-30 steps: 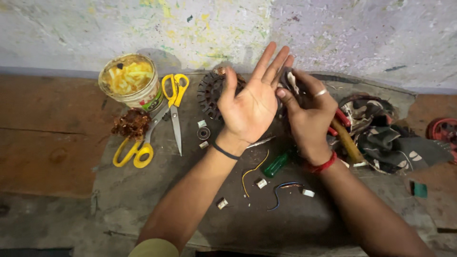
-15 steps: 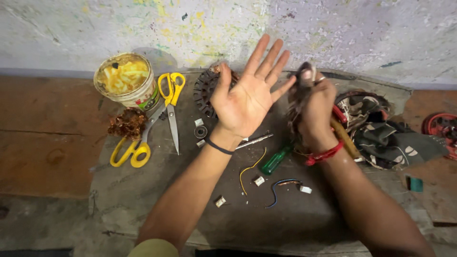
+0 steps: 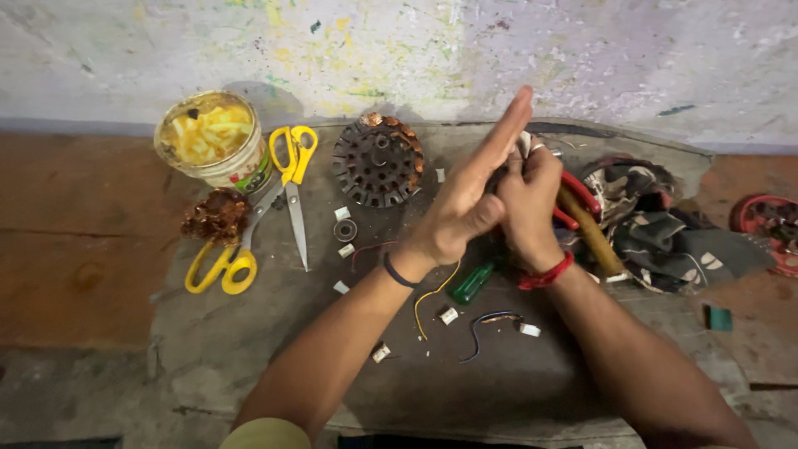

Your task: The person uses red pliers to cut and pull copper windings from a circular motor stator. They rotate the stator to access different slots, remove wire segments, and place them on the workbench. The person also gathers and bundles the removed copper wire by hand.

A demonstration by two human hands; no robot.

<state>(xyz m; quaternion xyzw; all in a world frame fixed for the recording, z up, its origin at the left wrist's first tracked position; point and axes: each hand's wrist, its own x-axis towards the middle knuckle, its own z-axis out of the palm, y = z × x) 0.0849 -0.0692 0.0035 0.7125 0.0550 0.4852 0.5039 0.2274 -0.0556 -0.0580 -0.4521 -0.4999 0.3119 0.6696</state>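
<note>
Turning edge-on from its earlier spread-palm pose, the left hand [image 3: 465, 204] now presses flat, fingers straight, against the right hand [image 3: 528, 199], whose fingers pinch a small whitish piece [image 3: 525, 143] above the bench [image 3: 249, 333].

The left hand [image 3: 465, 208], spread palm-up over the dark round motor core [image 3: 378, 160] a second ago, has turned edge-on with fingers straight and together, and now lies right of the core, which shows whole. The right hand [image 3: 528, 204] has closed into a fist pressed against the left palm.
</note>
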